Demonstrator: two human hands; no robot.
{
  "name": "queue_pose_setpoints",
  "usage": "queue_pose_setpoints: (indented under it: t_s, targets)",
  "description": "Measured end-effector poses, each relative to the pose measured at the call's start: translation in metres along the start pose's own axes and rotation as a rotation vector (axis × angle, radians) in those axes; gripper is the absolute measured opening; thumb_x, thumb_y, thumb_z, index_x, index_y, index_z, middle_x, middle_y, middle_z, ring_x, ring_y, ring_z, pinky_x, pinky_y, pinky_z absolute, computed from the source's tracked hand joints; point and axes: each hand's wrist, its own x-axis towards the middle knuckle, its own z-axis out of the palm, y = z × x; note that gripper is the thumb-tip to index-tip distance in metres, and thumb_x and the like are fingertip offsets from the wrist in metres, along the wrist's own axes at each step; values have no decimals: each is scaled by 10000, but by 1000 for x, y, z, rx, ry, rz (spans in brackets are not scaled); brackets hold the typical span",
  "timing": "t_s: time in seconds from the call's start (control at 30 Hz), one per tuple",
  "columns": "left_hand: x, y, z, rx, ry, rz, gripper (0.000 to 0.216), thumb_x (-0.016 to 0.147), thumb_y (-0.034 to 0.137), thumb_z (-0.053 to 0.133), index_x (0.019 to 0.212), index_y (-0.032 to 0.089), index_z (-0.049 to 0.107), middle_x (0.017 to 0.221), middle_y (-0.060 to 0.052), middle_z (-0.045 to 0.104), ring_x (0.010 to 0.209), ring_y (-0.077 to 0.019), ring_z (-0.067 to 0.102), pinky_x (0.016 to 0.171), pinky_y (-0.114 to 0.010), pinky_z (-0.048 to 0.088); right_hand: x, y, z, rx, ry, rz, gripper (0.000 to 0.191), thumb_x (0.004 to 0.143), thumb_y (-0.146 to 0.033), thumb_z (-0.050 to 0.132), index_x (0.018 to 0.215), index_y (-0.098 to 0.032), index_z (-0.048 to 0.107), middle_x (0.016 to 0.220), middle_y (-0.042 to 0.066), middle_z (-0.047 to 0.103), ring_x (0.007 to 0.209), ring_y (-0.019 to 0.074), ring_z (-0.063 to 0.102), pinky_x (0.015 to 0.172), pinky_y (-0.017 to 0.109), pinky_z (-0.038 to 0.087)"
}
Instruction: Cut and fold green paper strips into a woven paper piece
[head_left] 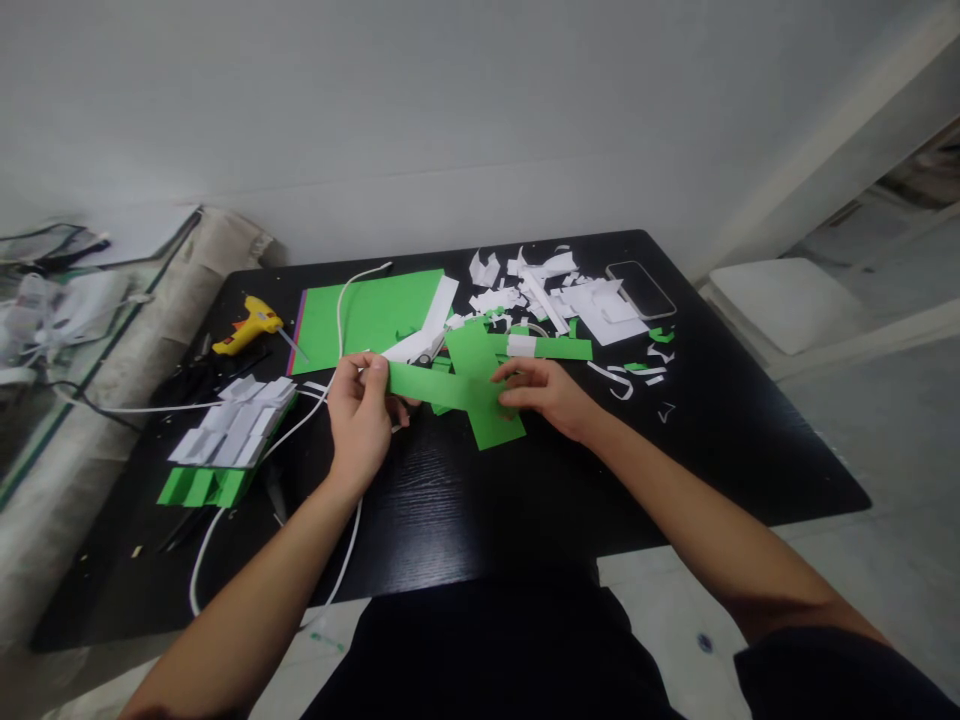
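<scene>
My left hand (361,412) pinches the left end of a green paper strip (427,385) between thumb and fingers, just above the black table (450,500). My right hand (544,392) grips the right end, where a second green strip (484,385) crosses it to form a cross shape. Both hands hold this crossed piece over the middle of the table.
A green paper sheet (367,315) lies behind. A yellow glue gun (247,326) with a white cable (341,310) sits at the left. Folded white and green pieces (229,440) lie front left. White scraps (555,290) and a phone (641,288) lie at the back right.
</scene>
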Motion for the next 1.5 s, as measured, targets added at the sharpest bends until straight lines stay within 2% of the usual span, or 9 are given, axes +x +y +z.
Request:
queue_pose_setpoints:
  t_s: [0.07, 0.17, 0.3, 0.73, 0.93, 1.1, 1.2, 1.33, 1.5]
  targets:
    - [-2, 0, 0, 43, -58, -9, 301, 928, 481, 770, 927, 228, 608, 548, 65, 601, 401, -110, 594, 333, -189, 384, -3, 0, 4, -128, -129, -1, 291, 674, -308, 929, 877, -190, 755, 755, -2, 756, 661, 142, 686, 641, 275, 565]
    - [-10, 1, 4, 104, -187, -42, 302, 908, 469, 786, 904, 199, 652, 532, 50, 622, 362, -93, 537, 326, -186, 368, -7, 3, 13, -192, -194, -19, 286, 754, -396, 895, 885, -172, 772, 767, 19, 763, 655, 141, 674, 614, 264, 546]
    - [-23, 0, 13, 140, -328, -99, 324, 895, 478, 790, 867, 189, 644, 568, 37, 646, 368, -88, 531, 338, -186, 393, -12, 9, 25, -224, -165, -87, 264, 830, -419, 828, 863, -166, 758, 690, -2, 707, 593, 128, 626, 580, 255, 515]
    - [-28, -5, 18, 117, -501, -260, 350, 803, 459, 857, 753, 169, 668, 584, 33, 614, 394, -90, 544, 383, -201, 411, -15, 12, 32, -452, -107, -241, 148, 863, -325, 711, 807, -188, 719, 696, -5, 686, 610, 134, 579, 594, 255, 464]
    - [-22, 0, 13, 147, -435, -192, 266, 822, 358, 825, 703, 175, 674, 555, 29, 627, 415, -98, 555, 420, -211, 439, -16, 13, 32, -487, -131, -277, 137, 860, -309, 706, 799, -187, 719, 711, 0, 702, 622, 135, 592, 614, 259, 472]
    - [-3, 2, -3, 34, -181, -136, 234, 803, 280, 829, 671, 177, 666, 528, 36, 603, 405, -97, 524, 389, -220, 414, -16, 13, 32, -503, -164, -267, 147, 859, -314, 712, 779, -190, 717, 716, 5, 711, 636, 141, 611, 621, 261, 478]
    - [4, 2, -5, -105, -78, -163, 146, 773, 258, 845, 781, 170, 729, 549, 41, 619, 390, -99, 507, 355, -226, 417, -17, 12, 32, -500, -167, -252, 152, 856, -319, 709, 777, -188, 717, 720, 8, 710, 638, 139, 608, 616, 258, 474]
    - [0, -1, 0, -156, -126, -223, 189, 774, 297, 854, 749, 161, 726, 590, 10, 674, 433, -120, 576, 379, -228, 463, -17, 12, 32, -484, -145, -249, 154, 847, -318, 706, 769, -185, 715, 706, 7, 704, 630, 138, 603, 614, 256, 475]
    - [-14, -7, 8, -10, -334, -215, 281, 817, 355, 843, 661, 147, 738, 606, -41, 728, 448, -133, 617, 453, -246, 510, -15, 16, 31, -478, -88, -260, 157, 845, -315, 700, 776, -176, 717, 688, 5, 693, 614, 134, 594, 603, 252, 470]
